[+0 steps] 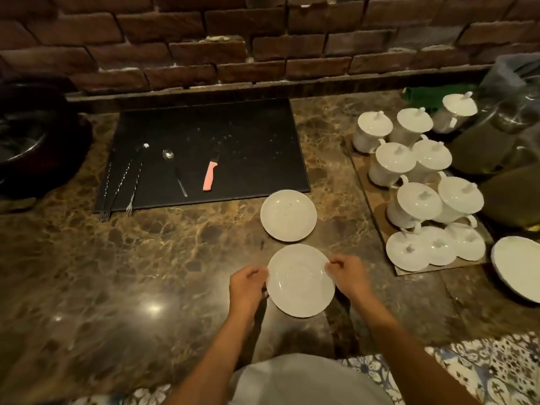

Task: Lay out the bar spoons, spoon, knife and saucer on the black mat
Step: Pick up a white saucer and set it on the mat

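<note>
A black mat (233,135) lies on the marble counter against the brick wall. On its left part rest long twisted bar spoons (125,179), a small spoon (174,171) and a knife with a pink handle (211,175), all lengthwise. A white saucer (301,280) sits low over the counter's near edge, held by both hands: my left hand (247,285) grips its left rim and my right hand (347,274) grips its right rim. A second white saucer (288,215) lies on the counter just off the mat's near right corner.
A tray (371,200) at the right holds several white lidded cups (420,200). A white plate (517,267) lies at the far right edge. A dark round pot (35,141) stands at the left. Patterned floor tiles (482,372) show below the counter.
</note>
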A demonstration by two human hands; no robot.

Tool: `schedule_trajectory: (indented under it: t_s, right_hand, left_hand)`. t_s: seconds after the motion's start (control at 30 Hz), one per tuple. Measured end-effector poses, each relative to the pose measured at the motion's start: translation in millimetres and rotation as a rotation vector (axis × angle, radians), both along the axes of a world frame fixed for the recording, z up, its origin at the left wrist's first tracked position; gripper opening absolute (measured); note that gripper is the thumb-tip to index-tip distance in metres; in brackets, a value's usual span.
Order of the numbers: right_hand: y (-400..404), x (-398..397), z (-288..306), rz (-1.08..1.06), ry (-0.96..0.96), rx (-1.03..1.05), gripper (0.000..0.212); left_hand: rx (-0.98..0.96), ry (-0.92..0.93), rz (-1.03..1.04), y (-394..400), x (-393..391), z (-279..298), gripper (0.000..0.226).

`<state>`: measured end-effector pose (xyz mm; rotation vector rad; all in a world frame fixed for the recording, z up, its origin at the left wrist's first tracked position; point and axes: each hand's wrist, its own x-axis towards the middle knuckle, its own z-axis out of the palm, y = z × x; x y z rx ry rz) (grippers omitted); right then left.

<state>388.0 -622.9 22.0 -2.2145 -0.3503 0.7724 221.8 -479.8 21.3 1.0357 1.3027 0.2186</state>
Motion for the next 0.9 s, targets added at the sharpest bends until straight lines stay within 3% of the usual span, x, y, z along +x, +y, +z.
schedule_trajectory:
  t_s: [0.17, 0.3, 0.5, 0.77, 0.9]
  right_hand:
    - [-4, 5, -12, 0.001, 0.000, -0.022, 0.013]
    - [-5, 11, -22, -0.056, 0.062, -0.045, 0.031]
    - [-7, 15, -23, -0.096, 0.108, -0.019, 0.026]
    - [43, 57, 9, -0.128, 0.047, 0.128, 0.021]
    - [78, 84, 11, -0.154, 0.032, 0.103, 0.019]
  left_hand:
    - [0.053, 0.091, 0.009, -18, 6, -2, 0.018]
    - [0.063, 0.111, 0.057, -19, 6, -5, 0.013]
    - [0.072, 0.085, 0.093, -17, 10, 2, 0.023]
    - [0.135, 0.014, 0.111, 33, 54, 20, 0.016]
    - [0.171, 0.036, 0.106, 64, 84, 25, 0.018]
